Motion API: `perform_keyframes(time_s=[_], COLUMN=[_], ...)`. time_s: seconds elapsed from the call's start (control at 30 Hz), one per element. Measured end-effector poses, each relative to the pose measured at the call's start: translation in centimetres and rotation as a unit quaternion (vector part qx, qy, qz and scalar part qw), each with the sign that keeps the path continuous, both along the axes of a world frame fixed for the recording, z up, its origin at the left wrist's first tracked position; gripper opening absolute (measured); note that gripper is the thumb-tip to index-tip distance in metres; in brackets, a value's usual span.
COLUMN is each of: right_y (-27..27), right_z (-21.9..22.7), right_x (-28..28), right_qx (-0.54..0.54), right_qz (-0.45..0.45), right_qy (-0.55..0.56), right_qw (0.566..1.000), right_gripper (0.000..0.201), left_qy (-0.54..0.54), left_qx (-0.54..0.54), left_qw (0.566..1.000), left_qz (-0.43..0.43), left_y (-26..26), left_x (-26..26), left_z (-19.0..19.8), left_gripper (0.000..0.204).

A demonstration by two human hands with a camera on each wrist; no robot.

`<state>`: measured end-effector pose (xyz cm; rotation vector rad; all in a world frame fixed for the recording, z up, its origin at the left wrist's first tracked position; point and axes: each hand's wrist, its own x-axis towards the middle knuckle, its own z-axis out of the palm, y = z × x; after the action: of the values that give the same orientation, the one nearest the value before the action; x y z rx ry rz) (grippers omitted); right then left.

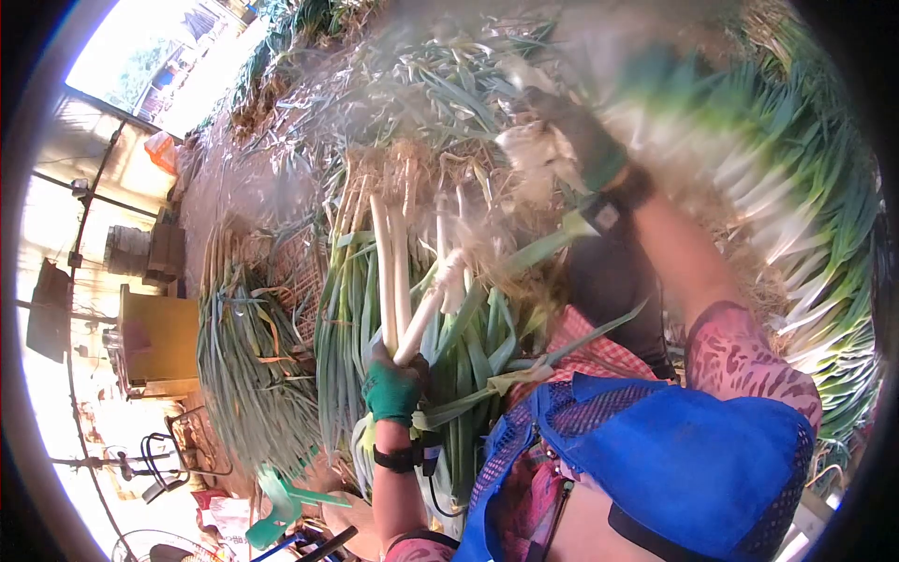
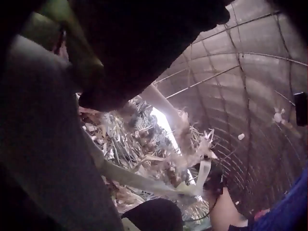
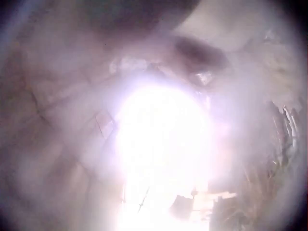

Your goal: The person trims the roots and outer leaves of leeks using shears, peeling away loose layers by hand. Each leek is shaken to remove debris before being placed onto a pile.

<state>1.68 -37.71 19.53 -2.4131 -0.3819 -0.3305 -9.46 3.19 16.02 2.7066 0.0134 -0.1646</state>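
In the head view my left hand [image 1: 393, 384], in a dark green glove, grips several long green onions [image 1: 401, 281]. Their white stalks point up and away, and one leans to the right. My gloved right hand [image 1: 576, 136] is raised beyond them to the right, blurred. Pale papery onion skins [image 1: 538, 155] hang at its fingers. In the left wrist view a limp leaf strip [image 2: 139, 178] stretches towards the right hand [image 2: 215, 179]; the dark left glove [image 2: 134, 43] fills the top. Glare and blur wash out most of the right wrist view.
Unpeeled onion bundles [image 1: 253, 356] lie left of the left hand. A long row of cleaned green onions [image 1: 796, 225] curves along the right side. Leaf litter [image 1: 440, 84] covers the ground ahead. A person's blue cap [image 1: 655, 459] fills the lower right; a yellow box [image 1: 159, 337] stands left.
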Motion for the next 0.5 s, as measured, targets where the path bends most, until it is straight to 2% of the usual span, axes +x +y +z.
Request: perform_keyframes(time_s=[0.07, 0.17, 0.27, 0.37, 0.47, 0.5], right_y=[1.1, 6.7, 11.9, 14.4, 14.7, 14.6], right_z=[1.0, -1.0, -5.6, -8.7, -6.6, -10.8], right_x=[-2.9, -6.8, -8.2, -7.5, -7.5, -6.4], right_qx=[0.05, 0.111, 0.171, 0.218, 0.182, 0.157], right_qz=[-0.007, 0.071, 0.109, 0.081, 0.078, 0.085], right_qy=[-0.098, -0.188, -0.1, 0.139, 0.176, 0.082], right_qw=[0.994, 0.973, 0.974, 0.963, 0.964, 0.981], right_gripper=[0.036, 0.034, 0.032, 0.027, 0.017, 0.016], left_qy=[-0.006, -0.04, -0.1, -0.165, -0.121, -0.123], left_qx=[0.004, 0.022, 0.073, 0.096, 0.092, 0.094], left_qw=[1.0, 0.999, 0.992, 0.98, 0.988, 0.988], left_qz=[0.002, 0.002, -0.02, -0.047, -0.021, -0.02], left_y=[0.1, 0.0, 0.0, 0.0, -0.1, -0.1], left_x=[0.4, 0.5, 0.3, -0.3, -0.6, -0.5], left_z=[-0.6, -1.3, -3.5, -4.5, -3.4, -3.5], left_gripper=[0.044, 0.045, 0.046, 0.044, 0.043, 0.042])
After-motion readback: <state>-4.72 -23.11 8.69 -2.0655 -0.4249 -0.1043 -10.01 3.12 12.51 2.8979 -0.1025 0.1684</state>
